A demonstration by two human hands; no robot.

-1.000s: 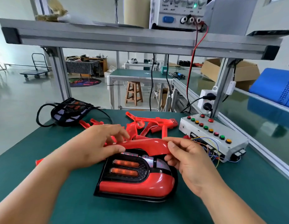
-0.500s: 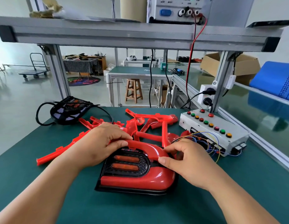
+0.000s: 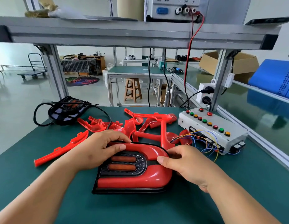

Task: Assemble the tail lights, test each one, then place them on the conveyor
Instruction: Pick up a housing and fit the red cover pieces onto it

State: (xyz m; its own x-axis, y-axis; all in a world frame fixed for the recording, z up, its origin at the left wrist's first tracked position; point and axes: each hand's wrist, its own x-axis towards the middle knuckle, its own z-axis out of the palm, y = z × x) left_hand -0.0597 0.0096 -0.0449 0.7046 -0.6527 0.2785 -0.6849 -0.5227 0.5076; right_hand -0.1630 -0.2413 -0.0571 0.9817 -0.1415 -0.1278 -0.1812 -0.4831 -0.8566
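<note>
The tail light (image 3: 134, 180) lies flat on the mat (image 3: 43, 159), left of the test box (image 3: 211, 131) and nearer the person. The left hand (image 3: 98, 149) grips the left end of the red trim (image 3: 145, 147), fingers curled over its far edge and thumb pressed on top. The right hand (image 3: 187, 165) pinches the trim's right bend, the end closest to the box, with the thumb on the face and the fingers hooked behind the edge.

The trim looks nearly seated, though its clips cannot be seen. To seat it well, I would press down evenly with both thumbs and work along the curve, keeping the housing flat. Then I would check that the seam sits flush all round. The wires (image 3: 200, 139) trailing from the box should stay out from under the light. Spare red parts (image 3: 150, 123) lie just left of the box.
</note>
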